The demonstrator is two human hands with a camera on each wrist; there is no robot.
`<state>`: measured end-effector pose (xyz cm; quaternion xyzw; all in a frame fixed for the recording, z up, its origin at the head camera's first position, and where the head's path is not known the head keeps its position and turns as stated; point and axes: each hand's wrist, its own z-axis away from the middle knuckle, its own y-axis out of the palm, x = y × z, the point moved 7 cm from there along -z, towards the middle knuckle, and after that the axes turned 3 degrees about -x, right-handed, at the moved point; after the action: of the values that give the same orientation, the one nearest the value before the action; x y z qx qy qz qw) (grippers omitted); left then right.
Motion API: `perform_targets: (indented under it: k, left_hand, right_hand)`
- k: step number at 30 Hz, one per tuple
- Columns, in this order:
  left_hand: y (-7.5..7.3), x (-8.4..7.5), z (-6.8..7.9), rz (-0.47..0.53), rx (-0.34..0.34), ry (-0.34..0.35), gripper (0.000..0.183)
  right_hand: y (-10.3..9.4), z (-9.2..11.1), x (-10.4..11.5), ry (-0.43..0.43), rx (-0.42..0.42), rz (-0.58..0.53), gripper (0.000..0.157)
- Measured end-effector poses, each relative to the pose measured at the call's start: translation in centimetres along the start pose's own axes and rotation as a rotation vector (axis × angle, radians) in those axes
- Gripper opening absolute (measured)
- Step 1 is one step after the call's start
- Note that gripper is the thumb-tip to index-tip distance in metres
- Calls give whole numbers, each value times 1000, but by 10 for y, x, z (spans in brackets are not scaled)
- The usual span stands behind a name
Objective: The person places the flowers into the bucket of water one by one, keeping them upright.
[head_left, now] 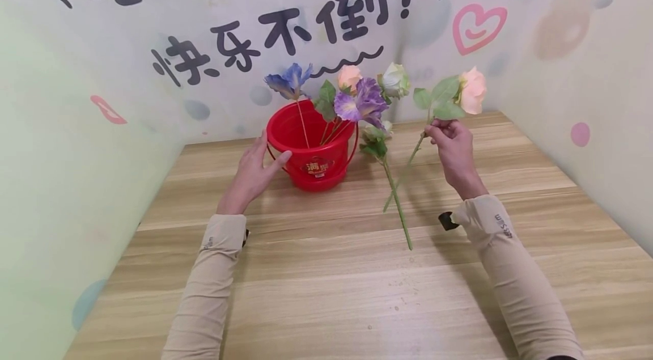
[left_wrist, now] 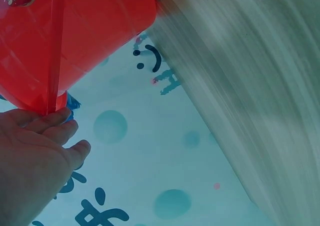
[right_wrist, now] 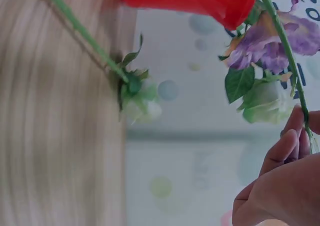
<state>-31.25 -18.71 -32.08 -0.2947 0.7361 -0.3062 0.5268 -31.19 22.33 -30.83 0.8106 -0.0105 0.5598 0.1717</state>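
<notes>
A red bucket (head_left: 317, 164) stands toward the back of the table, holding a blue flower (head_left: 289, 82), a purple flower (head_left: 363, 102), a peach rose (head_left: 349, 76) and a whitish-green rose (head_left: 395, 81). My left hand (head_left: 253, 170) rests against the bucket's left side, thumb spread over the front, as the left wrist view shows at the rim and handle. To the right, my right hand (head_left: 453, 147) pinches the green stem of a pink rose (head_left: 473, 91), which is raised with its stem slanting down left. Another white-green rose (right_wrist: 140, 98) lies on the table, its stem pointing toward me.
The wooden table (head_left: 316, 292) meets a printed wall (head_left: 224, 99) at the back, with side walls left and right. Small droplet-like spots (head_left: 403, 283) mark the tabletop in front of the lying rose.
</notes>
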Motion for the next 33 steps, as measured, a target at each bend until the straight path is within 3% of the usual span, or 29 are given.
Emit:
perform_targets:
  k: [13, 22, 33]
  left_hand:
    - [-1, -1, 0, 7, -6, 3, 98]
    - [0, -1, 1, 14, 1, -7, 99]
    - [-1, 0, 1, 15, -5, -8, 99]
  right_hand:
    - [34, 15, 27, -110, -6, -85, 21]
    - [57, 22, 26, -120, 4, -136, 27]
    - [79, 31, 22, -139, 38, -162, 22]
